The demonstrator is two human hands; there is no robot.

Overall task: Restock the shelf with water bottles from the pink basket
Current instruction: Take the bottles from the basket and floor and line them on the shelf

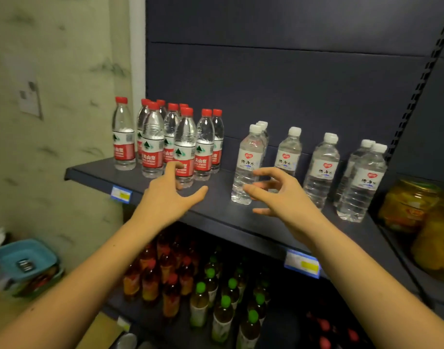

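On the dark shelf (216,205) stands a cluster of several red-capped water bottles (153,144) at the left and several white-capped water bottles (321,170) at the right. My left hand (168,195) hovers open just in front of the nearest red-capped bottle (184,152), its fingers spread and holding nothing. My right hand (278,195) is open beside the frontmost white-capped bottle (247,167), fingers curled near its lower half without gripping it. The pink basket is out of view.
A lower shelf (165,331) holds several red-capped and green-capped drink bottles (223,313). Jars of yellow fruit (412,205) sit at the right. A teal container (24,258) rests low at the left by the wall. Blue price tags (302,265) hang on the shelf edge.
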